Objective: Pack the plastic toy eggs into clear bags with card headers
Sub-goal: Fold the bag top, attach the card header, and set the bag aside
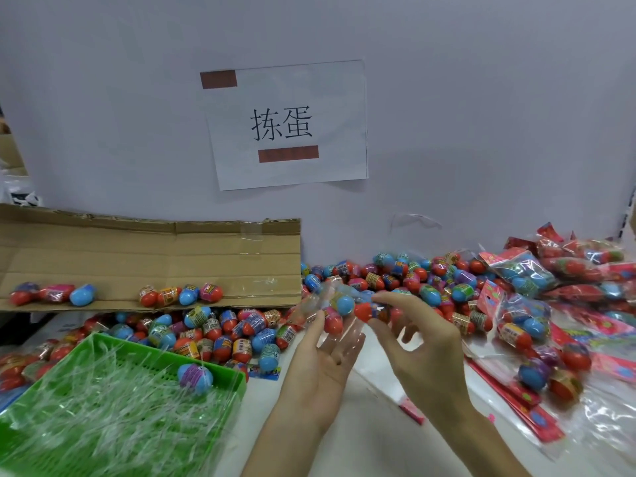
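Nearest you on the left sits the green basket (pixel 137 346), full of shredded clear film, with one blue-and-purple egg (pixel 195 375) lying near its far right corner.

Your left hand (pixel 320 366) is raised over the white table (pixel 378 442), palm up. Its fingers are stretched nearly straight, and the thumb stands up along the bag's side. The clear bag (pixel 320 304) rests across those fingers. It is blurred, but it holds at least a blue-ended egg and a red-ended one below that.

Your right hand (pixel 426 346) comes in from the right with the wrist bent and the back of the hand toward you. Its thumb and forefinger pinch a red egg (pixel 364 311), and the other fingers curl loosely beneath. The egg's long axis runs roughly left to right. Its red end points left toward the bag and sits just beside it.

Behind your hands the loose eggs (pixel 413 280) are heaped across the table to the wall. On the left, a cardboard flap (pixel 172 256) carries two short rows of eggs. On the right lie the packed bags (pixel 523 270) with red card headers. A paper sign (pixel 289 125) hangs on the wall above.
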{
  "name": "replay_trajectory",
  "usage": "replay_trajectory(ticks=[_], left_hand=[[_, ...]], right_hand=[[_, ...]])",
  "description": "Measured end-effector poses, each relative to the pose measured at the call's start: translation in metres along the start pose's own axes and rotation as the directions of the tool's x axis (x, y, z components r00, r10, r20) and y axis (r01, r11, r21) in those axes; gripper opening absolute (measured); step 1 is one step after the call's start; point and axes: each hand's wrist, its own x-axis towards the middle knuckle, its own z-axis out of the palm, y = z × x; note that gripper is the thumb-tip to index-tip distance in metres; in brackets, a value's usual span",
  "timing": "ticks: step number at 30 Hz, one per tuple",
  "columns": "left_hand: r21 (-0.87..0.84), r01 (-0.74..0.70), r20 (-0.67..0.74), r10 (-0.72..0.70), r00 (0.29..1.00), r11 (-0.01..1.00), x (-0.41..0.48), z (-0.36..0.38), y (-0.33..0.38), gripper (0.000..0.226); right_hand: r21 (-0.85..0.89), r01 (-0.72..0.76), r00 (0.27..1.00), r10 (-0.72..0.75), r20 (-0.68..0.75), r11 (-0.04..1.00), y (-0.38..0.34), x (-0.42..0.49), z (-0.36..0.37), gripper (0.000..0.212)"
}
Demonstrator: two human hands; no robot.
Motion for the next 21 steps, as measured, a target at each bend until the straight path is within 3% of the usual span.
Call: replay_trajectory(ticks=[3,8,14,21], left_hand=[[0.028,0.002,0.031,-0.003,1.000,1.000,-0.003,0.002,-0.006,0.032],[0.087,0.024,0.065,-0.029,0.997,0.996,-0.003,0.004,-0.015,0.041],[0.056,0.017,0.024,-0.018,1.000,0.998,-0.001,0.001,-0.008,0.041],[0.041,-0.015,-0.058,0.017,0.998,0.999,0.002,-0.002,-0.001,0.045]], right_hand=[[-0.054,-0.024,0.996,0.028,0.083,0.998,0.000,-0.005,0.005,0.049],[-0.018,-0.073,0.993,0.074,0.096,0.997,0.000,-0.007,0.009,0.047],[0.033,-0.079,0.982,0.072,0.173,0.996,0.001,-0.009,0.009,0.046],[-0.003,-0.047,0.894,0.043,0.446,0.999,0.002,-0.013,0.012,0.055]])
